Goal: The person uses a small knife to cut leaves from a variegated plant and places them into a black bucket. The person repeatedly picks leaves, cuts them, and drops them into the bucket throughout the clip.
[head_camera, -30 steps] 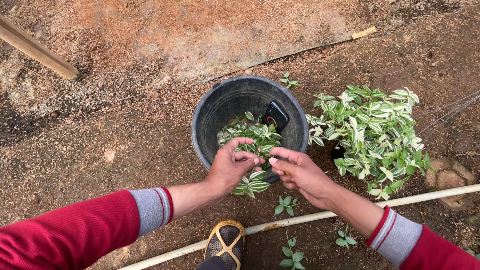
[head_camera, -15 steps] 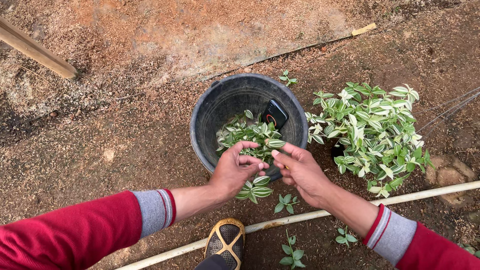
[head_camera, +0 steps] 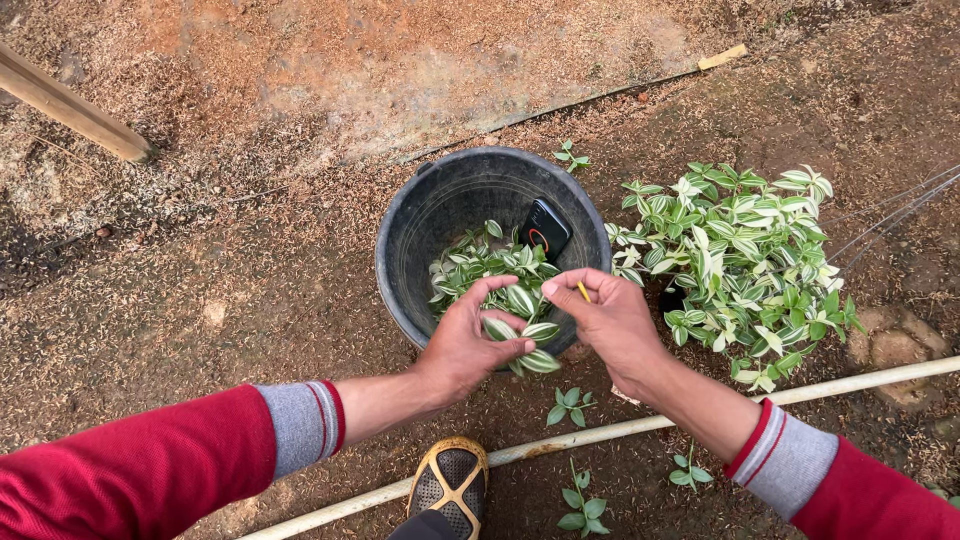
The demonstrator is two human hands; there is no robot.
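Both hands have drawn closer — left hand [head_camera: 465,345] clamped on a leafy cutting [head_camera: 522,335], right hand [head_camera: 610,320] pinched shut.

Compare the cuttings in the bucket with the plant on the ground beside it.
The cuttings lie loose in a small heap inside the black bucket; the plant stands on the soil as one spreading clump. The heap is smaller and flatter, the plant wider and bushier. A dark phone leans among the cuttings, none by the plant. Both have green-and-white striped leaves.
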